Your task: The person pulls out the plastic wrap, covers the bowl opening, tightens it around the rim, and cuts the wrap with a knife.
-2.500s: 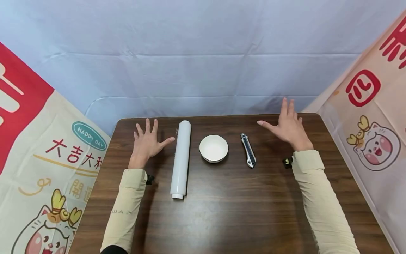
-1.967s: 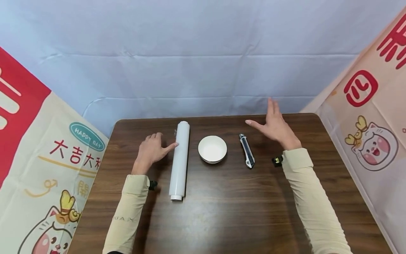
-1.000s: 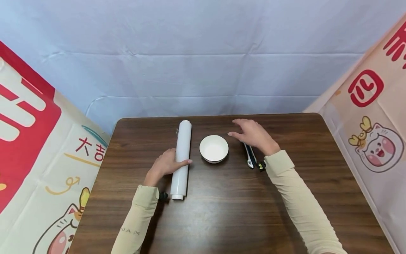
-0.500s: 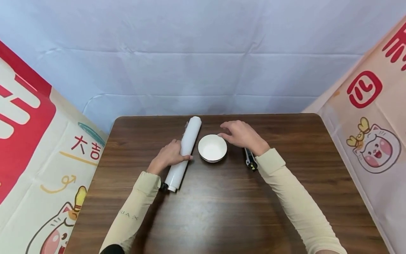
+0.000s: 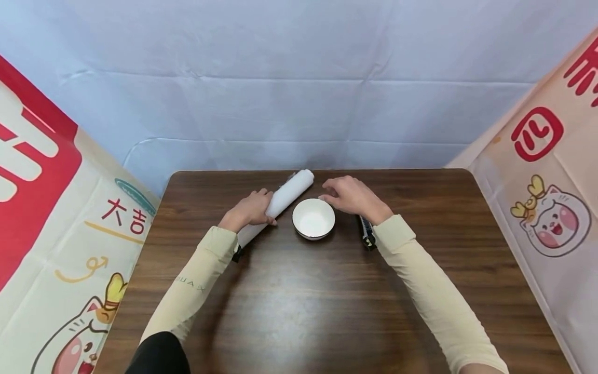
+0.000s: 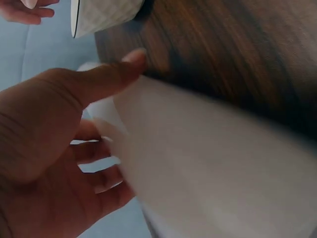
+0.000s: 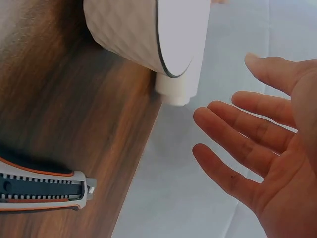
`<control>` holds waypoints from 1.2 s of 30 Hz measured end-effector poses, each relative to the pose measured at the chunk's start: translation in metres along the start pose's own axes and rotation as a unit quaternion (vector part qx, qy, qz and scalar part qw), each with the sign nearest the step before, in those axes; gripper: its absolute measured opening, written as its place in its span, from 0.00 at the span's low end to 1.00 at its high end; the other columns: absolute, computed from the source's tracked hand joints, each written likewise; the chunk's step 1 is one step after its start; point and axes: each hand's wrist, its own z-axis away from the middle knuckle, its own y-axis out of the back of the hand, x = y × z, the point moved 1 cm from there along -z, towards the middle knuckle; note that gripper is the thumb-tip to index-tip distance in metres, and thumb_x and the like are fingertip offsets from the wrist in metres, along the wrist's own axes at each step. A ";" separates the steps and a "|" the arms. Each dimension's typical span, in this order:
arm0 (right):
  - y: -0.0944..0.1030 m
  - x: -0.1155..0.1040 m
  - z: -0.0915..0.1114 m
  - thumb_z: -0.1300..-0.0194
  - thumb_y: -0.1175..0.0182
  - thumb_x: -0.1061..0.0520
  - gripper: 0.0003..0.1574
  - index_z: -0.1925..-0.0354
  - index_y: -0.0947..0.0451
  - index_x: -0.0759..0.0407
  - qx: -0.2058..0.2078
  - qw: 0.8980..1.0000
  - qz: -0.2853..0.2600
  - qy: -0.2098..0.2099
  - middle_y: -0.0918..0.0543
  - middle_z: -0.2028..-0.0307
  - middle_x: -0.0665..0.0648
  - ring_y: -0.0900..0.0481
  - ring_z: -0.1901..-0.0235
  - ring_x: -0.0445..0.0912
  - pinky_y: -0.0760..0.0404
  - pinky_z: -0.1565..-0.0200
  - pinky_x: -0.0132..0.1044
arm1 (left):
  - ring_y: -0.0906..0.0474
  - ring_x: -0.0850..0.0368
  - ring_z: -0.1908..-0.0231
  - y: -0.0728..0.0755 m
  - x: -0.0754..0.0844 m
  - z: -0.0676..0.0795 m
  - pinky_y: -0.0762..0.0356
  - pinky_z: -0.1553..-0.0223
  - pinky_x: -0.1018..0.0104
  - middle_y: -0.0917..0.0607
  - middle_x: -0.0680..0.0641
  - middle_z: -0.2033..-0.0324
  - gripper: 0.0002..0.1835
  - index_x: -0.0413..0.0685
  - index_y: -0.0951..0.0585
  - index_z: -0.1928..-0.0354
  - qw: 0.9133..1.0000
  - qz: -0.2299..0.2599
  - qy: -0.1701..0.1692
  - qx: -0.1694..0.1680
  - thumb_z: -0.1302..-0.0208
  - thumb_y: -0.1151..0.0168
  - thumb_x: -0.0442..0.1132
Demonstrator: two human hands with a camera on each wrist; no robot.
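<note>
A long white roll of cling film (image 5: pixel 291 192) slants across the table's back half, its far end towards the right. My left hand (image 5: pixel 252 209) grips it near the middle; in the left wrist view the thumb (image 6: pixel 106 82) lies over one side and the fingers curl against the other. Just right of the roll stands a white bowl (image 5: pixel 314 218) with a dark rim and a faceted outside (image 7: pixel 124 34). My right hand (image 5: pixel 354 197) hovers by the bowl's right side, fingers apart and holding nothing. Partly beneath that forearm lies a utility knife (image 7: pixel 42 191).
Everything lies on a dark wooden table (image 5: pixel 299 301) with rounded back corners. A pale cloth (image 5: pixel 280 104) hangs behind it. Printed banners flank the table on the left (image 5: pixel 60 234) and right (image 5: pixel 551 208).
The left hand has come onto the roll and turned it, far end swinging right towards the bowl. The right hand has moved left, over the utility knife to the bowl's side. The bowl stays put.
</note>
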 end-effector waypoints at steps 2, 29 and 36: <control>0.000 0.000 -0.005 0.24 0.36 0.47 0.26 0.39 0.18 0.64 -0.004 1.000 -0.005 0.000 0.10 0.52 0.61 0.11 0.55 0.51 0.13 0.51 0.50 | 0.34 0.34 0.27 -0.002 0.000 -0.002 0.22 0.38 0.43 0.34 0.36 0.23 0.52 0.40 0.42 0.18 1.000 -0.005 0.001 0.011 0.34 0.26 0.55; -0.054 0.052 -0.057 0.22 0.42 0.45 0.38 0.25 0.34 0.65 0.007 0.966 -0.213 -0.144 0.23 0.33 0.67 0.24 0.32 0.60 0.23 0.32 0.55 | 0.09 0.54 0.65 -0.046 -0.061 0.100 0.11 0.59 0.56 0.14 0.31 0.50 0.38 0.31 0.27 0.31 0.949 0.291 0.117 0.017 0.25 0.36 0.58; -0.053 0.062 -0.046 0.23 0.41 0.39 0.40 0.25 0.33 0.59 0.047 0.958 -0.223 -0.175 0.24 0.31 0.65 0.26 0.30 0.59 0.25 0.31 0.57 | 0.11 0.54 0.68 -0.042 -0.052 0.078 0.14 0.64 0.60 0.10 0.37 0.59 0.28 0.37 0.20 0.37 0.958 0.251 0.111 0.090 0.28 0.31 0.52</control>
